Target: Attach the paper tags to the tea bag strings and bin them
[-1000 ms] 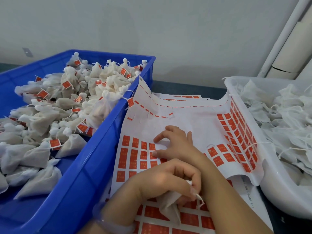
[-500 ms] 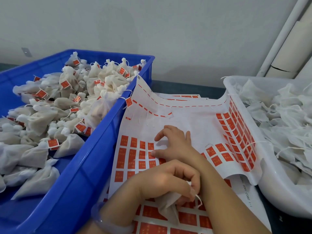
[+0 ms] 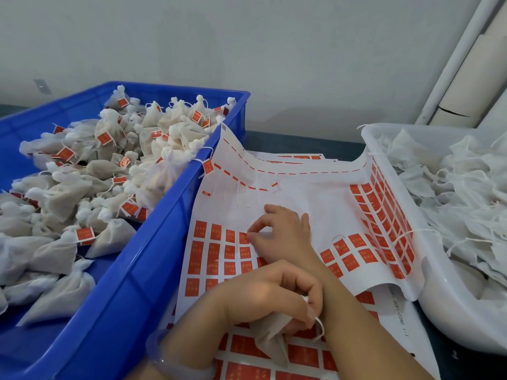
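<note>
Paper tags on the sticker sheet look thin, light and easily creased, best peeled up by a corner. The right hand does this, thumb and forefinger pinching the edge of one red tag in the top row. The left hand is curled round a soft, limp tea bag over the sheet's near end, its string looping out beside the fingers.
</note>
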A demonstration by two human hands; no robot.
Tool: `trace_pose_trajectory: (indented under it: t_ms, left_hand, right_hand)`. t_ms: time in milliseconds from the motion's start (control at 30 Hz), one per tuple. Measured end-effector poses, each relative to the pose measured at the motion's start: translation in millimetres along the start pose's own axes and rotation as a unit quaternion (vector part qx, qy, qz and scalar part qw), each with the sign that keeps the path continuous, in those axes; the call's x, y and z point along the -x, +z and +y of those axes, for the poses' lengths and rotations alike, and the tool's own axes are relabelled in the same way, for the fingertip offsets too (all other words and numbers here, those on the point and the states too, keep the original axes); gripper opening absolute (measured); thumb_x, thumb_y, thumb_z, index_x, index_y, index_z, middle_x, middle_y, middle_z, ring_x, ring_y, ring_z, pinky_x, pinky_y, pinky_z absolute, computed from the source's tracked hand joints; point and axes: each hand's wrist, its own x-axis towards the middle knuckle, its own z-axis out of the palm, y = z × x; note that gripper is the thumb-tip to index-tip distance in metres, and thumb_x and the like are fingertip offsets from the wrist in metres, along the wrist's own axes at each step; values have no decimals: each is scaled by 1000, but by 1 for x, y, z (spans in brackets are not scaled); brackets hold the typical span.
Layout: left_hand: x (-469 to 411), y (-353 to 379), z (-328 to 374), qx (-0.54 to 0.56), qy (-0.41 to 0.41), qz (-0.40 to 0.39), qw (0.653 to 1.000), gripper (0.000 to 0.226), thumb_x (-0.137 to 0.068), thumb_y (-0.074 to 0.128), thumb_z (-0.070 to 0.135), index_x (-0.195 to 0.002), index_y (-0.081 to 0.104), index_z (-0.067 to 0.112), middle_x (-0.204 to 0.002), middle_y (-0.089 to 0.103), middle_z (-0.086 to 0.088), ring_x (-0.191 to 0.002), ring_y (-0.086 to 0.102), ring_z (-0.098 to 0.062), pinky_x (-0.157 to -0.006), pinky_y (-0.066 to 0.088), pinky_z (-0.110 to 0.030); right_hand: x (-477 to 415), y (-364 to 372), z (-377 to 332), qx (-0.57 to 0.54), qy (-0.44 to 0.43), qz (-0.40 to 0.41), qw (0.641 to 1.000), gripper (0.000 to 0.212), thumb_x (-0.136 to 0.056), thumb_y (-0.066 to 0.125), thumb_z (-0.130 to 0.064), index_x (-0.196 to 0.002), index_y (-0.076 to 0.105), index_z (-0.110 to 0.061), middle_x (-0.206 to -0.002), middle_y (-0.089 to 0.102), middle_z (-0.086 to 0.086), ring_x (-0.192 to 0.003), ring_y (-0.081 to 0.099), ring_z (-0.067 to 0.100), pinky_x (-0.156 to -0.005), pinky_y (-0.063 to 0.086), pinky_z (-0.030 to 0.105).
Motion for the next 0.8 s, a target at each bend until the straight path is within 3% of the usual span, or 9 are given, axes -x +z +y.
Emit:
trace_pose_trajectory:
  t_ms: [133, 267, 400, 567, 800]
  left_hand:
    - [0, 0, -1, -3, -6, -4, 1000, 11, -78, 51, 13, -74, 60, 18, -63, 57, 12, -55, 50, -2, -58, 43, -16]
    - [0, 0, -1, 3, -7, -4, 1000, 13, -79, 51, 12, -74, 61, 20, -63, 57, 12, -55, 50, -2, -58, 43, -17]
    - [-1, -1, -1, -3, -10, 0, 1000, 14, -79, 51, 11, -74, 61, 20, -62, 57, 12, -54, 50, -2, -58, 43, -17]
    - [0, 1, 0, -18, -13, 6, 1000, 18, -81, 48, 4, -75, 59, 17, -62, 57, 14, -55, 51, -1, -58, 43, -14]
    - [-1, 2, 1, -27, -14, 12, 999, 22, -81, 47, 2, -73, 59, 19, -62, 57, 13, -54, 50, -2, -58, 43, -16]
  right_hand:
    - [0, 2, 3, 32, -25, -1, 999, 2, -91, 52, -39, -93, 51, -38, -147, 33, -7, -139, 18, 16, -111, -12, 52]
    - [2, 1, 3, 25, -38, -19, 999, 28, -87, 55, -49, -113, 59, -40, -149, 31, -10, -141, 14, 18, -109, -14, 53]
    - [3, 0, 2, -4, -40, -6, 999, 19, -84, 61, -47, -98, 69, -36, -144, 40, -13, -139, 18, 14, -110, -13, 52]
    - [5, 0, 2, -2, -54, 2, 999, 4, -90, 54, -40, -87, 57, -39, -141, 42, -13, -136, 22, 11, -110, -13, 51]
    - [6, -5, 1, -43, -66, -19, 997, 13, -91, 48, -26, -81, 51, -33, -140, 43, -11, -136, 23, 11, -111, -15, 49]
